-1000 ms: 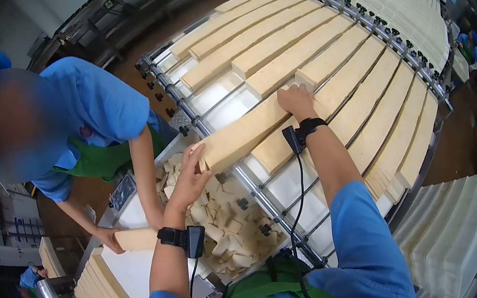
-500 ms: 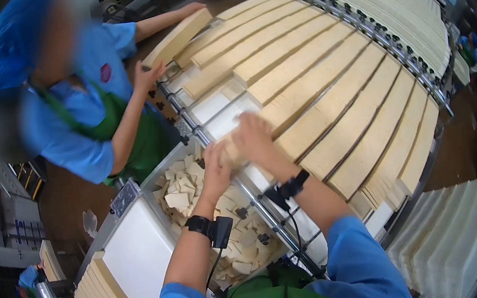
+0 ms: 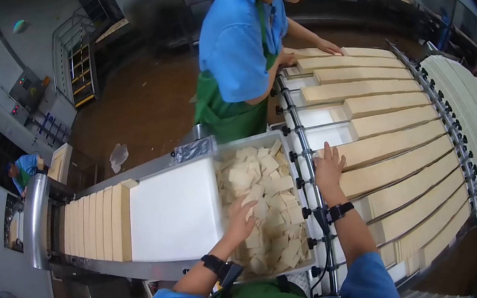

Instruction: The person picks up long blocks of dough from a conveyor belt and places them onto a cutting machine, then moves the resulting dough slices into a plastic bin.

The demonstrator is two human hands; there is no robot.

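My left hand (image 3: 241, 220) is over the scrap bin (image 3: 254, 140), its fingers curled round a few pale sheet pieces (image 3: 254, 194). Broken pale pieces (image 3: 280, 204) fill much of that bin below it. My right hand (image 3: 330, 169) has its fingers spread and touches the near end of a long stack of thin pale sheets (image 3: 390, 144). More such stacks (image 3: 406, 172) lie side by side on the slatted table, between metal rails.
A co-worker (image 3: 241, 57) in a blue cap and green apron touches the far stacks. On my left, a white conveyor belt (image 3: 174, 213) carries upright stacks (image 3: 94, 227). A metal rail (image 3: 311, 187) with black knobs separates bin and table. Another person (image 3: 27, 169) stands far left.
My view has turned left. My left hand has moved from the stack end to the bin; my right hand now rests at a stack's end. The co-worker has lowered the lifted stack onto the table.
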